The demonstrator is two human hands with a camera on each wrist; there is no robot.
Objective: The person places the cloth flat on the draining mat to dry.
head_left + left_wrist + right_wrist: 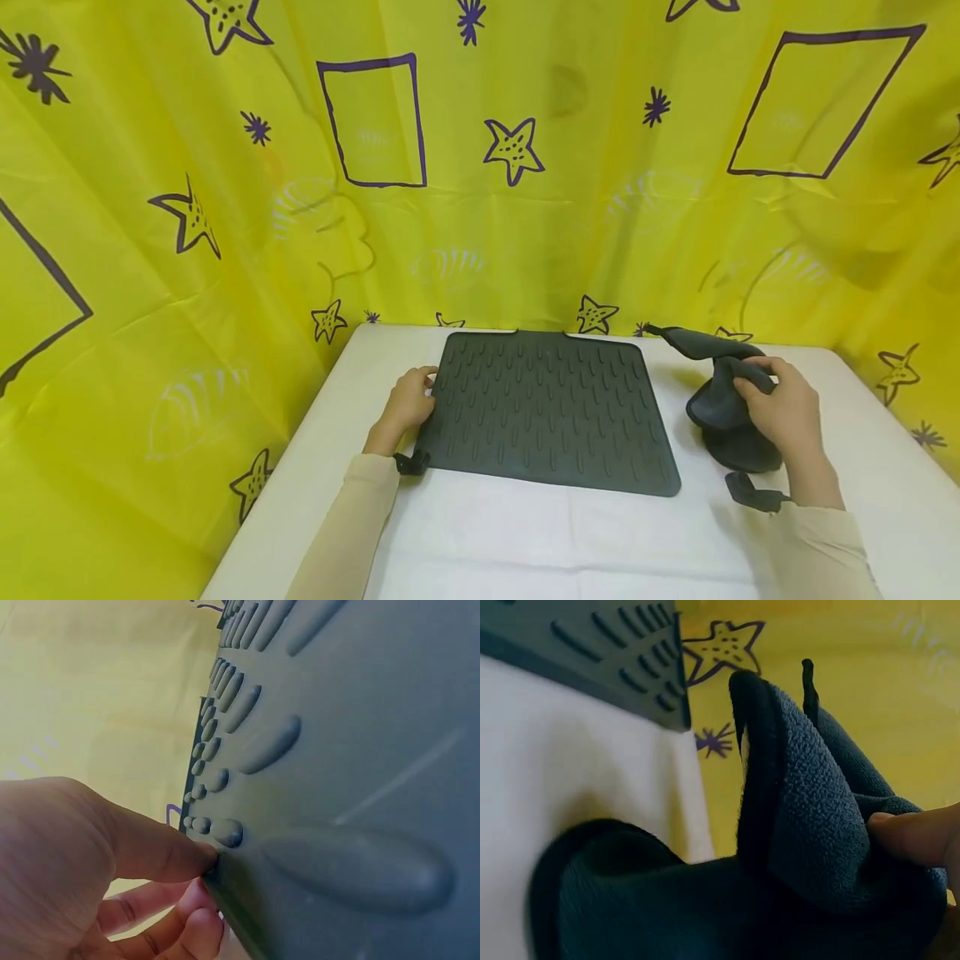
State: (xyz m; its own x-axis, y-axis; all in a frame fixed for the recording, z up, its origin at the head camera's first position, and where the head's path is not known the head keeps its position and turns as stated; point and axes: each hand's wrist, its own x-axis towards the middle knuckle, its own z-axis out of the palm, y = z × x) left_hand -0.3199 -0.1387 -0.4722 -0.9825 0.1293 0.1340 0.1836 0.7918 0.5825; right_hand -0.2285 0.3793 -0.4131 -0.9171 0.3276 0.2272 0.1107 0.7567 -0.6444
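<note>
A dark grey ridged rubber mat (543,417) lies near the middle of the white table. At its left edge, my left hand (411,400) pinches the rim; in the left wrist view the thumb (180,855) is on top, with the other fingers below. To the right of the mat, my right hand (787,408) grips a bunched dark grey cloth (723,400) with black edging. The cloth is lifted, its lower folds hanging close to the table. The right wrist view shows the cloth's fuzzy surface (817,810) and the thumb pressing into it; the other fingers are mostly hidden.
The white-covered table (495,542) extends in front of the mat and to both sides. Behind and beside it hangs a yellow curtain (465,225) with purple stars and rectangles, meeting the table's far edge. Black straps (753,493) are on both wrists.
</note>
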